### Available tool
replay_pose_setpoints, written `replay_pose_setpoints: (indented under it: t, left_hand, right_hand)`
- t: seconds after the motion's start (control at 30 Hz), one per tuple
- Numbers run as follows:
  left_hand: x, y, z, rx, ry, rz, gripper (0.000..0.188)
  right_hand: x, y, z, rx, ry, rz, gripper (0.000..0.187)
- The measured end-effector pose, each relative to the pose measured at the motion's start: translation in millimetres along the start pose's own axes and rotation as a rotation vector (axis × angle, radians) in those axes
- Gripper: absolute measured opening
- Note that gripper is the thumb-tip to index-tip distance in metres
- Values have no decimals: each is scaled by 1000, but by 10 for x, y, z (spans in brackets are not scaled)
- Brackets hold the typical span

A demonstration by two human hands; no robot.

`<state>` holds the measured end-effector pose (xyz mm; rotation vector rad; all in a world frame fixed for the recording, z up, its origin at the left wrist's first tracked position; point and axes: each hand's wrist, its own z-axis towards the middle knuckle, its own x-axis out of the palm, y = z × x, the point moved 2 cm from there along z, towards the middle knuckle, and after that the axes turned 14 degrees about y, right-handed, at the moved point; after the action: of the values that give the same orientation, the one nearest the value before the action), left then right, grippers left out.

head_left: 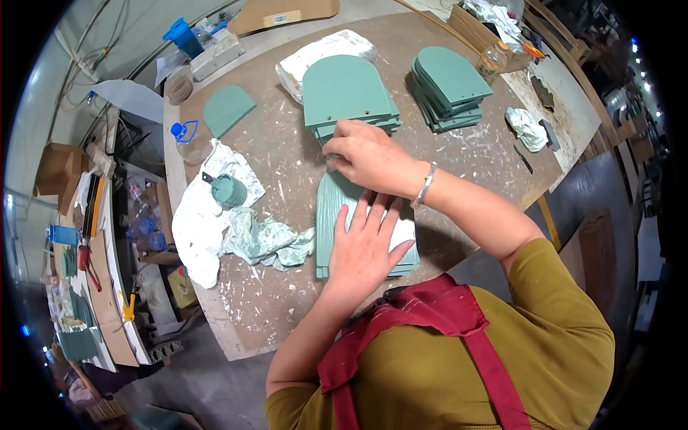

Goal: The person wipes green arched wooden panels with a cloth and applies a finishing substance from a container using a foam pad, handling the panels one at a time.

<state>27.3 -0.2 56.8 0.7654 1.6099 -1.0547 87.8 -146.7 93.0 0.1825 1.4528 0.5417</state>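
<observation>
My left hand lies flat with spread fingers on a stack of green boards close to my body. The upper board shows streaks along its length and a white patch beside the fingers. Over the far end of that stack, my right hand is closed with its fingers curled down; what they hold, if anything, is hidden. Just beyond it stands a stack of round-topped green panels with small holes near the lower edge. A small tub of green paint sits left on a white cloth.
A green-stained rag lies left of the boards. Farther off are a single green panel, a white bundle and another panel stack. A clear jar and a crumpled cloth are at the right.
</observation>
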Motion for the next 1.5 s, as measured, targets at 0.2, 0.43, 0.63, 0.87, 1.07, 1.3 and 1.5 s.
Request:
replay_pose_setpoints:
  t: [0.2, 0.43, 0.63, 0.87, 1.07, 1.3, 1.5]
  left_hand:
    - [14, -2, 15, 0, 2, 0, 67]
    - [6, 6, 7, 0, -6, 8, 66]
    - [9, -3, 0, 2, -31, 3, 65]
    - [-3, -9, 6, 4, -28, 11, 64]
    - [-1, -5, -7, 20, -44, -21, 64]
    - [-26, -9, -5, 16, -26, -50, 65]
    - [-284, 205, 40, 42, -22, -234, 66]
  right_hand:
    - [15, -24, 1, -19, -62, -32, 17]
    - [-71, -80, -12, 62, -41, -22, 18]
    - [-52, -112, -46, 111, 26, 29, 20]
    - [-94, -8, -14, 69, 5, 48, 19]
    - [-51, -250, -169, 142, -43, 21, 21]
    - [-176, -403, -905, 377, -157, 223, 21]
    - [-355, -401, -990, 285, -215, 379, 21]
